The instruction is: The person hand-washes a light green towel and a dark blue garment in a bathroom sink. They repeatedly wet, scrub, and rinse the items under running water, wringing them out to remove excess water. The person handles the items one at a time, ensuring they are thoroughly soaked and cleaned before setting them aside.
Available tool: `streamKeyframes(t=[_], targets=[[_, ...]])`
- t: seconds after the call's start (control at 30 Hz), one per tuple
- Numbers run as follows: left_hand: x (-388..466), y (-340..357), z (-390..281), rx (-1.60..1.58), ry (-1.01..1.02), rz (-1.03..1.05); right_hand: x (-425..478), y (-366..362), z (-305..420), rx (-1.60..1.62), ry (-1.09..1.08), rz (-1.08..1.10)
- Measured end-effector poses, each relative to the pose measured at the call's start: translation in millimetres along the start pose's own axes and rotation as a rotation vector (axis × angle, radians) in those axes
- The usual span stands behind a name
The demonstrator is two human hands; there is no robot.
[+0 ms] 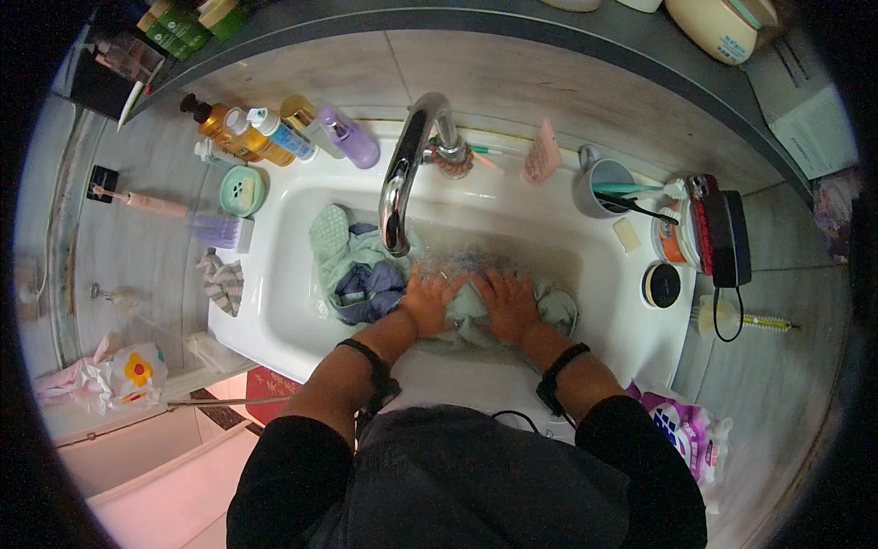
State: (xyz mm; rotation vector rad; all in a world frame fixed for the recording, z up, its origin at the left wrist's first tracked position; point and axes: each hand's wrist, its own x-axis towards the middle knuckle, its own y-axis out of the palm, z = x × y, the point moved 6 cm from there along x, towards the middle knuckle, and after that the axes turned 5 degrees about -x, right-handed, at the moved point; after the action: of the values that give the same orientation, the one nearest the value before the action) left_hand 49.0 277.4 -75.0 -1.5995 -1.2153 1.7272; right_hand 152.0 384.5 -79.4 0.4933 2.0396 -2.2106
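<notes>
Both hands rest side by side on a wet, pale green cloth [473, 312] in the murky water of a white washbasin [285, 274]. My left hand [432, 298] has its fingers spread, palm down, just below the chrome faucet's spout [396, 226]. My right hand [506, 302] lies the same way, fingers apart, with part of the cloth showing to its right. To the left of my left hand, a bunched green cloth [330, 230] with dark blue fabric [374, 288] lies against the basin's left side. The palms' undersides are hidden.
Several bottles, among them a purple pump bottle [357, 144], line the back left rim near a green soap dish [242, 192]. On the right rim stand a grey mug [603, 185] with toothbrushes, a soap bar [627, 235] and a round black-lidded container [662, 285]. A dark shelf [480, 20] runs above.
</notes>
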Motion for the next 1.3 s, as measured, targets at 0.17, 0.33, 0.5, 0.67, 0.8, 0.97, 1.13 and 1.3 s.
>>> streamKeyframes(t=[0.17, 0.33, 0.5, 0.67, 0.8, 0.97, 1.13, 1.3], targets=[[-8, -16, 7, -0.162, 0.058, 0.043, 1, 0, 0, 0.086, 0.002, -0.004], [-23, -23, 57, -0.543, -0.035, -0.247, -2, -20, -7, 0.260, 0.014, -0.018], [-68, -25, 97, -0.419, -0.168, -0.306, 4, 2, -33, 0.674, -0.104, -0.158], [-102, -16, 86, -0.529, -0.099, -0.274, -12, 4, -39, 0.515, -0.120, -0.318], [-116, -5, 84, -0.555, -0.237, -0.302, -21, -13, -50, 0.430, 0.072, 0.094], [-124, 1, 85, -0.616, -0.231, -0.251, -34, -68, -50, 0.721, -0.018, 0.136], [-119, -42, 59, -0.463, -0.232, -0.324, -44, -175, -4, 0.896, -0.302, 0.014], [-115, -110, 12, -0.882, 0.231, -0.433, -30, -214, 32, 0.892, -0.471, -0.015]])
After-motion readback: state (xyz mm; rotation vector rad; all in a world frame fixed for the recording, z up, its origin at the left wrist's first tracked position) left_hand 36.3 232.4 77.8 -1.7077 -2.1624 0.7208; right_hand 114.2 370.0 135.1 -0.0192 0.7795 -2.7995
